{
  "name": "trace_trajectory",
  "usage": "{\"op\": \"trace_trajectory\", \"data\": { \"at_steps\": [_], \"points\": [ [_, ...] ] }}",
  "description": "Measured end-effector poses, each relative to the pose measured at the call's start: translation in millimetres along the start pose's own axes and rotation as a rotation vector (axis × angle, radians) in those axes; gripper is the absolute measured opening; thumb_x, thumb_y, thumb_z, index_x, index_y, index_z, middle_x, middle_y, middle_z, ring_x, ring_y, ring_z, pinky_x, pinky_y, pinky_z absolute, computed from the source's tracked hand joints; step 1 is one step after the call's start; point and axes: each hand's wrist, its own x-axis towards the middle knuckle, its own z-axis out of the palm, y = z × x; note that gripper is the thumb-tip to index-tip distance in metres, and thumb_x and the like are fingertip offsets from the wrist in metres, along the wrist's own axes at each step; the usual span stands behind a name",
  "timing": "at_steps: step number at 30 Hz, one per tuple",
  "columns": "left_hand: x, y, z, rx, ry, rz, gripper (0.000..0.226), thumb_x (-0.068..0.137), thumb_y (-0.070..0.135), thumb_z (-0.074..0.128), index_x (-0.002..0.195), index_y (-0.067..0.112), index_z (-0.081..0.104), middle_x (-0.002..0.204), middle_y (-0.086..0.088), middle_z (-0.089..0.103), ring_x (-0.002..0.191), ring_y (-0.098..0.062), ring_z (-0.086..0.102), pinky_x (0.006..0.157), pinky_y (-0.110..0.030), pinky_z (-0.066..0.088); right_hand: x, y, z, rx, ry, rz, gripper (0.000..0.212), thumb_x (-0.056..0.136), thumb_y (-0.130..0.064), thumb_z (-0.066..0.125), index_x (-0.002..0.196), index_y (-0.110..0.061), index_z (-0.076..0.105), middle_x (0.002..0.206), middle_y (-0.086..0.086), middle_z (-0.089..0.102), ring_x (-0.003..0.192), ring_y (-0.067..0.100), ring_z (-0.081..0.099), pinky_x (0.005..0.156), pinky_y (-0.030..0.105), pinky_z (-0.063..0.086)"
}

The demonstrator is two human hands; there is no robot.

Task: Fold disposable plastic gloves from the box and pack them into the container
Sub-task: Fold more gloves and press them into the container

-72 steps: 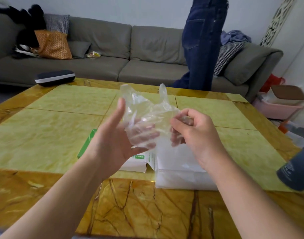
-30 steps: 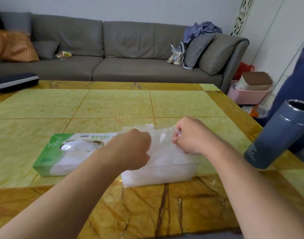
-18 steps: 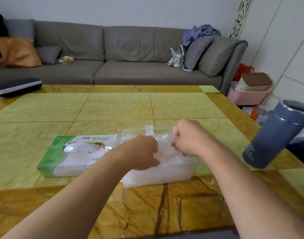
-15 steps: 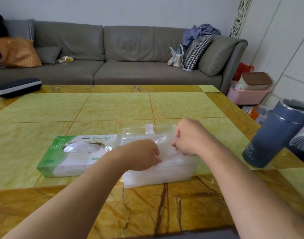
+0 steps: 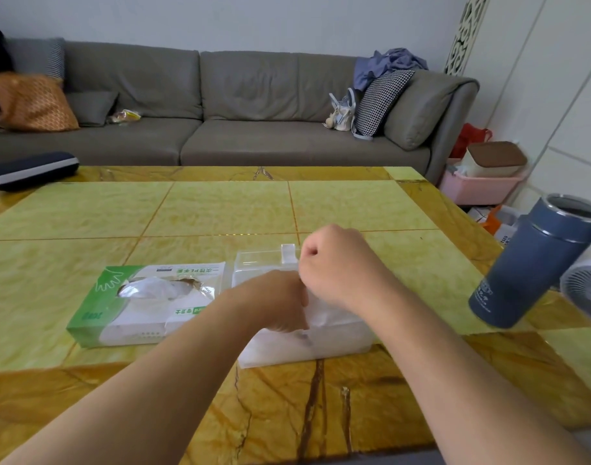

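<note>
Both hands (image 5: 300, 290) now lower, curled over glove (image 5: 315, 313) in container (image 5: 307, 347), grip unclear; yellow marble table (image 5: 220, 213), grey sofa (image 5: 253, 105) behind.

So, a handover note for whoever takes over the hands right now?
Left hand and right hand: both curled, knuckles up, over the clear container; a bit of glove film shows between them, the grip itself is hidden.
Green glove box sits left of the container, its torn top open with gloves showing.
Done: the container already holds white folded gloves.
Left: tuck this one in, then pull and fold the next.
</note>
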Motion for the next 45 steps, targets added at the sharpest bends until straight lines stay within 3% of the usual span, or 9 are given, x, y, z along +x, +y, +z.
{"op": "trace_trajectory", "data": {
  "at_steps": [2, 8, 12, 24, 28, 33, 36, 41, 45],
  "points": [
    [0, 0, 1, -0.003, 0.012, 0.002, 0.023, 0.091, 0.033, 0.068, 0.085, 0.014, 0.055, 0.075, 0.005, 0.056, 0.072, -0.016, 0.052, 0.065, -0.027, 0.043, 0, 3, 7, -0.084, -0.12, 0.062, 0.014, 0.072, -0.001, 0.043, 0.059, -0.007, 0.044, 0.055, 0.01, 0.049, 0.045, 0.023, 0.04, 0.04, 0.033, 0.032],
    [-9, -14, -12, -0.058, 0.03, 0.018, 0.037, 0.092, 0.022, 0.07, 0.128, 0.024, 0.066, 0.118, 0.006, 0.067, 0.108, -0.02, 0.064, 0.093, -0.036, 0.054, 16, 20, 23, -0.323, -0.392, 0.2, 0.018, 0.094, -0.014, 0.058, 0.106, -0.016, 0.072, 0.096, 0.003, 0.069, 0.079, 0.021, 0.064, 0.066, 0.032, 0.053],
    [-12, -10, -12, -0.013, 0.201, 0.029, 0.039, 0.082, 0.007, 0.073, 0.116, 0.027, 0.07, 0.11, 0.006, 0.067, 0.098, -0.02, 0.067, 0.082, -0.04, 0.061, 25, 19, 27, -0.335, -0.484, 0.267, 0.019, 0.097, -0.018, 0.058, 0.111, -0.017, 0.071, 0.103, 0.004, 0.069, 0.083, 0.022, 0.061, 0.08, 0.034, 0.054],
    [6, -9, -9, 0.184, -0.187, -0.103, 0.037, 0.095, 0.014, 0.053, 0.13, 0.019, 0.063, 0.12, -0.005, 0.068, 0.092, -0.024, 0.072, 0.065, -0.028, 0.056, 37, 21, 32, -0.544, -0.787, 0.283, 0.051, 0.094, -0.026, 0.067, 0.144, -0.019, 0.058, 0.128, 0.006, 0.066, 0.085, 0.024, 0.067, 0.072, 0.032, 0.055],
    [4, -8, -15, 0.24, -0.263, -0.077, 0.042, 0.096, 0.014, 0.048, 0.135, 0.023, 0.059, 0.126, -0.003, 0.066, 0.104, -0.024, 0.07, 0.079, -0.029, 0.056, 34, 17, 29, -0.556, -0.819, 0.253, 0.058, 0.092, -0.025, 0.066, 0.148, -0.015, 0.053, 0.133, 0.007, 0.063, 0.106, 0.028, 0.069, 0.089, 0.04, 0.059],
    [-9, -10, -14, 0.251, -0.011, -0.054, 0.035, 0.089, 0.005, 0.059, 0.12, 0.02, 0.068, 0.113, -0.002, 0.069, 0.102, -0.026, 0.069, 0.087, -0.04, 0.06, 28, 13, 27, -0.501, -0.834, 0.317, 0.088, 0.07, -0.023, 0.065, 0.154, -0.018, 0.041, 0.13, 0.009, 0.061, 0.106, 0.03, 0.07, 0.093, 0.046, 0.06],
    [-14, -6, -15, 0.132, 0.172, -0.026, 0.026, 0.088, 0.007, 0.055, 0.105, 0.019, 0.071, 0.103, -0.002, 0.069, 0.094, -0.027, 0.069, 0.081, -0.045, 0.062, 24, 12, 25, -0.475, -0.82, 0.261, 0.072, 0.09, -0.019, 0.068, 0.156, -0.015, 0.04, 0.134, 0.009, 0.057, 0.102, 0.026, 0.067, 0.087, 0.036, 0.059],
    [-17, 11, -10, 0.07, -0.022, -0.053, 0.029, 0.098, 0.006, 0.046, 0.071, 0.014, 0.05, 0.073, -0.001, 0.052, 0.063, -0.014, 0.048, 0.057, -0.025, 0.042, 22, 13, 24, -0.514, -0.776, 0.184, 0.08, 0.102, -0.02, 0.056, 0.166, -0.014, 0.008, 0.142, 0.011, 0.051, 0.105, 0.03, 0.058, 0.083, 0.037, 0.05],
    [-14, 12, -11, 0.145, -0.097, -0.067, 0.023, 0.107, 0.007, 0.039, 0.094, 0.012, 0.057, 0.074, 0.001, 0.044, 0.077, -0.019, 0.051, 0.073, -0.028, 0.041, 21, 11, 23, -0.533, -0.773, 0.228, 0.081, 0.1, -0.021, 0.056, 0.165, -0.019, 0.007, 0.128, 0.014, 0.058, 0.092, 0.03, 0.063, 0.069, 0.035, 0.049]
  ]
}}
